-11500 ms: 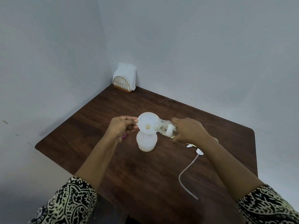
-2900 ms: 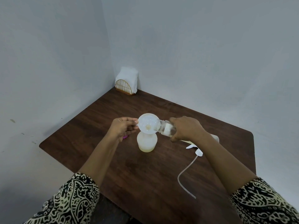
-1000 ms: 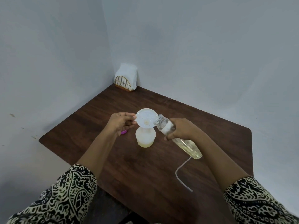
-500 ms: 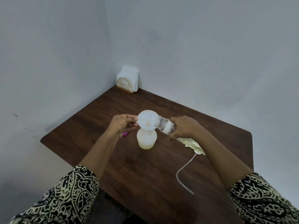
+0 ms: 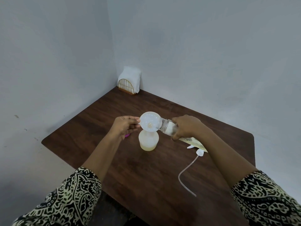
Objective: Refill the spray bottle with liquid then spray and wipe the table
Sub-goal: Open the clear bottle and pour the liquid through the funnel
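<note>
A white translucent spray bottle (image 5: pixel 148 141) stands uncapped on the dark wooden table (image 5: pixel 130 173), with pale yellow liquid at its bottom. A white funnel (image 5: pixel 149 122) sits in its neck. My left hand (image 5: pixel 126 126) pinches the funnel's left rim. My right hand (image 5: pixel 187 127) grips a clear plastic bottle (image 5: pixel 167 128) of yellowish liquid, tipped with its mouth over the funnel. The spray head with its long dip tube (image 5: pixel 187 172) lies on the table to the right.
A gold wire napkin holder with white napkins (image 5: pixel 129 83) stands in the far corner against the walls. A small pink cap (image 5: pixel 127 135) lies under my left hand. The table's near edge runs just in front of my sleeves.
One second ago the clear bottle was tilted back, its mouth off the funnel. It is now tipped down again with its mouth over the funnel. My left hand has stayed on the funnel.
</note>
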Demonstrator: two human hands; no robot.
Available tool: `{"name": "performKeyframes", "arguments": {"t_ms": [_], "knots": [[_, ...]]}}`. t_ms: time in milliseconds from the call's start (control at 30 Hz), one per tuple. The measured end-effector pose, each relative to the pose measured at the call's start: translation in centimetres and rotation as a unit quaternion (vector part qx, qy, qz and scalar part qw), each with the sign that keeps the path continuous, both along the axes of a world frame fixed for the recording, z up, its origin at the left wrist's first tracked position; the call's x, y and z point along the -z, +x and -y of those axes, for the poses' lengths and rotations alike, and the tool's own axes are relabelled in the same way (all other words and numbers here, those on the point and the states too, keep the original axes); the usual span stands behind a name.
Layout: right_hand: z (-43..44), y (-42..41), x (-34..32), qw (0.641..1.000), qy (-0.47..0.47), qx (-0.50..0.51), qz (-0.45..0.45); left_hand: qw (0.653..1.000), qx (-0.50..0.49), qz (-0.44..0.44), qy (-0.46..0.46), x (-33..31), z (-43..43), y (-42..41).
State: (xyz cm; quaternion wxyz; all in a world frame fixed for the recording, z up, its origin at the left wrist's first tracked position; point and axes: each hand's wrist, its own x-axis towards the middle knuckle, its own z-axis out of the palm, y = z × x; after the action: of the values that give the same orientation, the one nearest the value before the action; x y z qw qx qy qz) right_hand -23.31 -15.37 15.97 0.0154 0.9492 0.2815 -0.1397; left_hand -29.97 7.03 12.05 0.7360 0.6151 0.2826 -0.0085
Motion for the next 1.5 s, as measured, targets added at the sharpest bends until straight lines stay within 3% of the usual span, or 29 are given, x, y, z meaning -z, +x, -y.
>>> {"name": "performKeyframes", "arguments": {"t_ms": [1500], "knots": [[-0.5, 0.0, -1.1, 1.0, -0.019, -0.011, -0.007, 1.0, 0.002, 0.006, -0.015, 0.1, 0.0, -0.2]]}}
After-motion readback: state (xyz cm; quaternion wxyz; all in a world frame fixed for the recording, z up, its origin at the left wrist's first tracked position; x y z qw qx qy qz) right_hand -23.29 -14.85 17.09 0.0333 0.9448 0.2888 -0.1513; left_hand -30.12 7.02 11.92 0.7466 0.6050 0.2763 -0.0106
